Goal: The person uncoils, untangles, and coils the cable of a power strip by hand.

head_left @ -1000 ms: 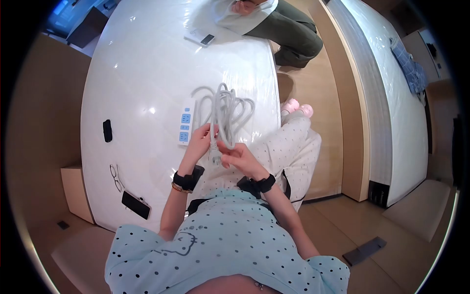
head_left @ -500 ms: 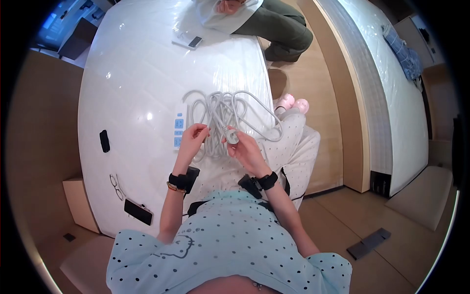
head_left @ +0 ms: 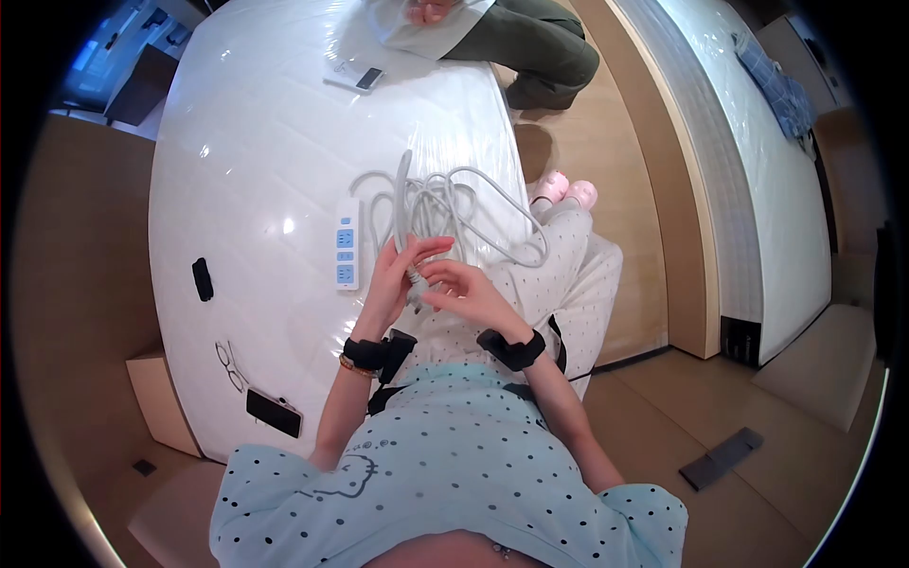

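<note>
My left hand [head_left: 396, 275] is closed round the grey cable just above its plug [head_left: 417, 286], with some fingers stretched to the right. My right hand [head_left: 464, 292] is beside it, its fingers curved toward the plug; whether it grips the plug is hard to tell. The looped grey cable [head_left: 437, 204] lies beyond both hands, one big loop reaching right over my leg. Left of the cable, a white power strip [head_left: 347, 257] with blue sockets lies on the plastic-covered mattress [head_left: 256, 170].
Glasses [head_left: 229, 365], a phone [head_left: 275, 413] and a black object [head_left: 203, 279] lie on the mattress at left. Another person [head_left: 530, 47] sits at its far edge, near a white device [head_left: 355, 76]. A second mattress [head_left: 757, 218] stands at right.
The plug has moved left from my right hand to my left hand, which now holds the cable behind it. Part of the cable is raised above my left hand. The view has shifted slightly.
</note>
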### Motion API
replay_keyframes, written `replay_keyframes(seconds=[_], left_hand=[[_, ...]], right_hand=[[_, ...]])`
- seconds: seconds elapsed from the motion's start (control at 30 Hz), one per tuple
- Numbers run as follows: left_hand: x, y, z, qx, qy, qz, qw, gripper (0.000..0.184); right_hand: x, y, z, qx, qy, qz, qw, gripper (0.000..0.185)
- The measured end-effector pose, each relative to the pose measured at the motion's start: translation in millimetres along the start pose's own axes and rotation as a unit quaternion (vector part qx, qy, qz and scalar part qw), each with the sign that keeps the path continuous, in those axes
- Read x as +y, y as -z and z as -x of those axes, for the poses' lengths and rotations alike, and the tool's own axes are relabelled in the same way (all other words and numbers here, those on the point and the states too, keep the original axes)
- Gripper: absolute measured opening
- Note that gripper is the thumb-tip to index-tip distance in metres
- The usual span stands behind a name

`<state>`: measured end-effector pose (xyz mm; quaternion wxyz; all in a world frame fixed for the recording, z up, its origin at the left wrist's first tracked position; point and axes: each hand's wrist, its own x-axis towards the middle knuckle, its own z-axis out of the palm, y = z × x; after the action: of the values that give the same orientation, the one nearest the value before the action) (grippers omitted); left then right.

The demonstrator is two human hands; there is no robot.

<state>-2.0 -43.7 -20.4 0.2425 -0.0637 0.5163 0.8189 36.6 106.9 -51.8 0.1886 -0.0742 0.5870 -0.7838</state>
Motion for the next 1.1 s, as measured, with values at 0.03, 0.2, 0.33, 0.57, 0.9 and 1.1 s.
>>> replay_keyframes(seconds=[0.03,0.2,0.33,0.57,0.9,1.1], left_hand=[[1,-3,1,0.026,0.01,-0.015,0.999,0.035],[3,10,5,0.047,-0.027,0.059,0.997,0.029],[8,12,11,0.016,-0.03,0.15,0.988,0.027],[-6,9,17,-0.109,-0.006,0.145,0.983,0.027],[-4,5,17,0.082,0.002,-0.104,0.991,0.032],[-62,45,-1,0.097,-0.137,-0.445,0.88,0.024]], right_hand=[[-4,-1,1,0.009,0.005,0.039,0.999,0.026],[9,17,0,0.094,-0.051,0.164,0.981,0.024],[17,21,-13,0.111,-0.147,0.093,0.978,0.031],[30,12,-31,0.037,-0.21,-0.036,0.976,0.029],[1,12,-18,0.21,0.086,0.201,0.953,0.024],[35,31,-12,0.221,-0.014,0.357,0.907,0.033]])
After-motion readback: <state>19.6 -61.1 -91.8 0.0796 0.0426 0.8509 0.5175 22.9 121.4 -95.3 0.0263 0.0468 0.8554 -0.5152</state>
